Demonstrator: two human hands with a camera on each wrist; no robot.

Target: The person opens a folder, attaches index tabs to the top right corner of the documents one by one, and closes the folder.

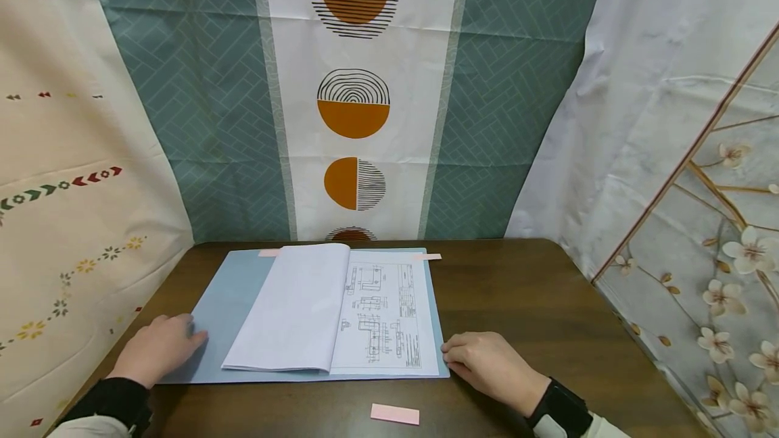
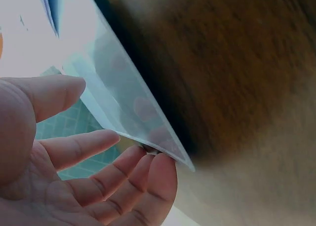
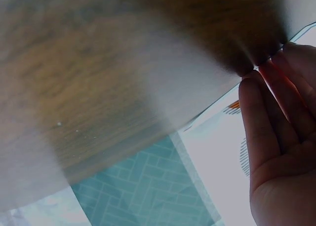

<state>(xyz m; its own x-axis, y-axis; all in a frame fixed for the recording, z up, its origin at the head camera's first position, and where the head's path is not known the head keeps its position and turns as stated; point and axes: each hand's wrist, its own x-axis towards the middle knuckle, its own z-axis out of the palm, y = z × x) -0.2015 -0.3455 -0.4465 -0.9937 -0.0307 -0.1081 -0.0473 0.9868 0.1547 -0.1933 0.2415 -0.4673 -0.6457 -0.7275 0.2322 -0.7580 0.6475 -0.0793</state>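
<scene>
An open light-blue folder (image 1: 231, 296) lies flat on the table, holding a stack of white sheets. Some pages (image 1: 295, 309) are turned over to the left with their blank side up, and the sheet (image 1: 389, 316) on the right carries technical drawings. My left hand (image 1: 157, 350) is at the folder's left edge; in the left wrist view its fingertips (image 2: 163, 164) touch the edge near a corner, with thumb and index finger spread apart. Near the lower right corner, my right hand (image 1: 489, 365) touches the folder's right edge with nearly straight fingers (image 3: 259, 122).
A pink paper strip (image 1: 395, 414) lies on the brown table (image 1: 505, 289) in front of the folder. Pink tabs (image 1: 431, 257) stick out at the folder's top. Patterned cloths (image 1: 231, 86) hang behind the table and at both sides.
</scene>
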